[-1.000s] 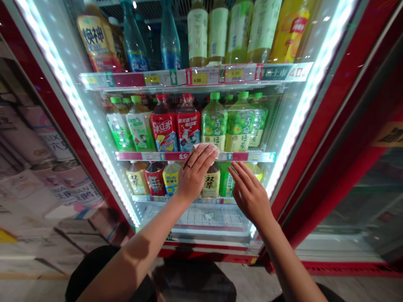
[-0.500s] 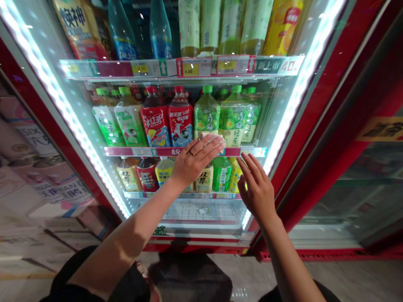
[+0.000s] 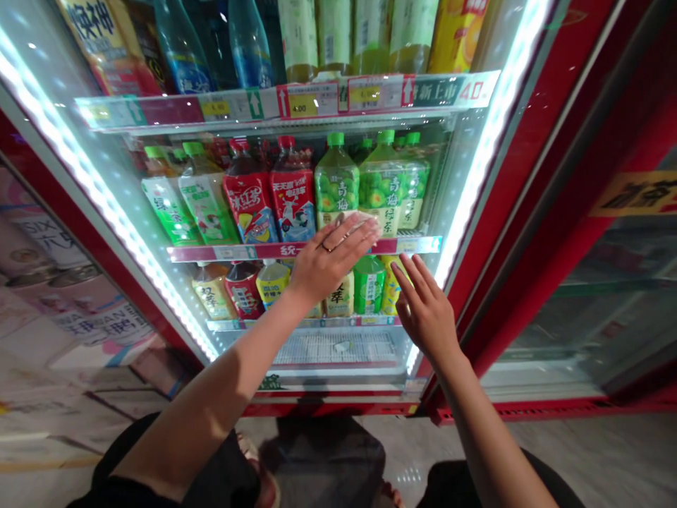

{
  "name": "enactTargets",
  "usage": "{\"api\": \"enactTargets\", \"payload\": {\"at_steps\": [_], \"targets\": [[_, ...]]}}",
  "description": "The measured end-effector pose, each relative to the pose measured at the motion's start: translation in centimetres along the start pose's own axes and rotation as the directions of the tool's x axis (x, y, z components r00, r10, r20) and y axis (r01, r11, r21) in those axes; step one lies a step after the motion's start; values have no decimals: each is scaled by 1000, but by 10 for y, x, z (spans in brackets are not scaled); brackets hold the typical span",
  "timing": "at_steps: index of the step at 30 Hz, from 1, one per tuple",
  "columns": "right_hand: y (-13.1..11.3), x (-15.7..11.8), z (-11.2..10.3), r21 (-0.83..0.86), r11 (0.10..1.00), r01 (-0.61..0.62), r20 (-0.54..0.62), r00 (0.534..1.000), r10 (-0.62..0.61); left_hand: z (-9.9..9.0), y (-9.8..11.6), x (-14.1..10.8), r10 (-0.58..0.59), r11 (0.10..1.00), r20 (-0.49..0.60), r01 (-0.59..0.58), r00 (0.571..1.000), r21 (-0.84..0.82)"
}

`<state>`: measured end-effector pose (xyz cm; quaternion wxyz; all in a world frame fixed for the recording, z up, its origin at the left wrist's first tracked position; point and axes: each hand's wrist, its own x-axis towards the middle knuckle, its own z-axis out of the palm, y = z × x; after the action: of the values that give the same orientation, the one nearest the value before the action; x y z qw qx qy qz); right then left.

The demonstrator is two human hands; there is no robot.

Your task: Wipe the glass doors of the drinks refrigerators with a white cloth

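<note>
My left hand [image 3: 331,257], with a ring on one finger, presses a crumpled whitish tissue [image 3: 373,223] flat under its fingers against the front of a lit drinks cooler. Most of the tissue is hidden by the hand. Behind it stand green-tea bottles [image 3: 337,173] with green caps and red-labelled tea bottles [image 3: 293,190]. To the right and a little lower is my right hand [image 3: 427,307], empty, its fingers stretched out and slightly apart. It is nearest to a yellow bottle [image 3: 390,286] on the lower shelf; whether it touches the glass I cannot tell.
Bright light strips [image 3: 489,155] line both sides of the cooler inside a red frame [image 3: 534,176]. Price strips [image 3: 317,99] edge the shelves. Stacked cartons [image 3: 68,282] stand at left, another red-framed cooler [image 3: 582,303] at right. My feet and legs are below.
The view has shifted, so the shelves appear slightly higher and further left. My left hand with the tissue has moved slightly upward and right against the bottles. The right hand keeps nearly the same pose.
</note>
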<state>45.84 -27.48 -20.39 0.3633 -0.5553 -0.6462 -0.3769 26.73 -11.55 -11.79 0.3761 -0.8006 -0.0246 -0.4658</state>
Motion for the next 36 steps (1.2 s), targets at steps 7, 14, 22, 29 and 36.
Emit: {"api": "enactTargets", "payload": {"at_steps": [7,14,22,29,36], "targets": [[2,-10,8,-55,998,32,-41,999,-34,4,5,26,-178,984,15,179,984,-26],[4,-10,7,-100,994,51,-100,993,-61,1,14,11,111,994,144,-106,983,-42],[4,-6,3,-93,996,15,-143,989,-28,4,7,36,-168,981,58,173,984,-89],[6,-5,4,-103,994,25,-166,985,-42,10,32,22,96,989,236,-65,967,-136],[7,-12,1,-125,992,16,-143,989,-34,3,16,40,-161,980,65,168,985,-109]]}}
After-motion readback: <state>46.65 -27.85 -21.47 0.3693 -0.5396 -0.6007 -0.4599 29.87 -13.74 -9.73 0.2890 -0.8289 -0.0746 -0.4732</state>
